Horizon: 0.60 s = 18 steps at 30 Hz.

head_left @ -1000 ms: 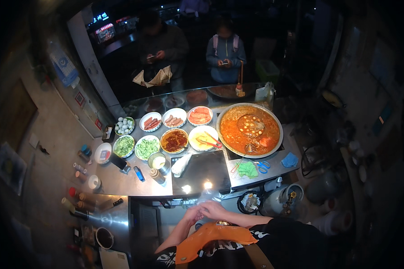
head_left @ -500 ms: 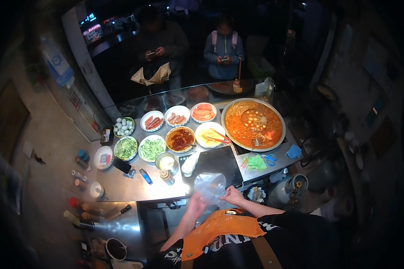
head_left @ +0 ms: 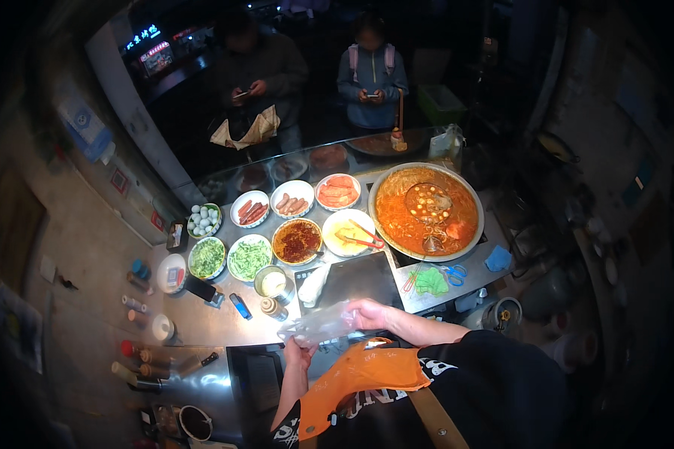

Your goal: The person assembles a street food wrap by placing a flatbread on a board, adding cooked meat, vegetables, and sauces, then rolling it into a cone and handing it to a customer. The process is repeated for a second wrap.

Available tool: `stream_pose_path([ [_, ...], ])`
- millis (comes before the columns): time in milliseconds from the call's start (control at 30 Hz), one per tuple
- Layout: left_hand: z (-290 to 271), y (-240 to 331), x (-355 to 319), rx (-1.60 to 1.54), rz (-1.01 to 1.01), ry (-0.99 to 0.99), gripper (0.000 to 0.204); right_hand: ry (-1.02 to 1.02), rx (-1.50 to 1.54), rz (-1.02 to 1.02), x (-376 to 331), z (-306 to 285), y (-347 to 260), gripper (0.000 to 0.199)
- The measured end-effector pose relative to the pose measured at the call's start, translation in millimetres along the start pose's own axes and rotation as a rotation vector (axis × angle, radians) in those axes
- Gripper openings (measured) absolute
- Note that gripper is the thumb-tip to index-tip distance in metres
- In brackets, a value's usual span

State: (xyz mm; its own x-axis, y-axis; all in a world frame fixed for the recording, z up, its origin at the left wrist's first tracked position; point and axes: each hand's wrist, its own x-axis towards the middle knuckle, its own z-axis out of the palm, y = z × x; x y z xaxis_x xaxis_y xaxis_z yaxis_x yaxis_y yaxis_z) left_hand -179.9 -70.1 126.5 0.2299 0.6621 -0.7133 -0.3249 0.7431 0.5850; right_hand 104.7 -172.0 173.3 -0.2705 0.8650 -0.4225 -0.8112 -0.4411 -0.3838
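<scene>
A clear plastic bag (head_left: 320,323) is stretched sideways between my hands, above the front edge of the counter. My left hand (head_left: 299,353) grips its lower left end. At its right end, my right hand (head_left: 368,314) is closed on the plastic; whether some fingertips are inside the bag I cannot tell. Just beyond the bag lies a dark square board (head_left: 359,280), with a whitish wrapped bundle (head_left: 314,287) along its left side. A shaker bottle (head_left: 273,308) and a metal pot (head_left: 270,283) stand to the left of the bundle.
Bowls of sausages (head_left: 250,209), shredded greens (head_left: 250,257), chilli sauce (head_left: 298,241) and eggs (head_left: 204,221) fill the back left. A wide pan of red broth (head_left: 427,209) sits right, near blue scissors (head_left: 457,275) and a green cloth (head_left: 430,281). Two people stand beyond the glass.
The bag has gone from hanging bunched to being pulled out sideways. My right hand has moved left and up onto its end; my left hand has shifted left and slightly down.
</scene>
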Motion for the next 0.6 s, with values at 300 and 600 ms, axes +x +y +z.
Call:
stream_pose_path([
  [300, 34.3, 2.7, -13.2, -0.21, -0.008, -0.391, 0.04, 0.642, -1.439, -0.444, 31.1, -72.1, -61.1, 0.021],
  [600, 84.4, -32.4, -14.4, 0.551, 0.176, -0.04, 0.024, 0.444, 0.074, 0.002, 10.1, -105.2, -113.7, 0.011],
])
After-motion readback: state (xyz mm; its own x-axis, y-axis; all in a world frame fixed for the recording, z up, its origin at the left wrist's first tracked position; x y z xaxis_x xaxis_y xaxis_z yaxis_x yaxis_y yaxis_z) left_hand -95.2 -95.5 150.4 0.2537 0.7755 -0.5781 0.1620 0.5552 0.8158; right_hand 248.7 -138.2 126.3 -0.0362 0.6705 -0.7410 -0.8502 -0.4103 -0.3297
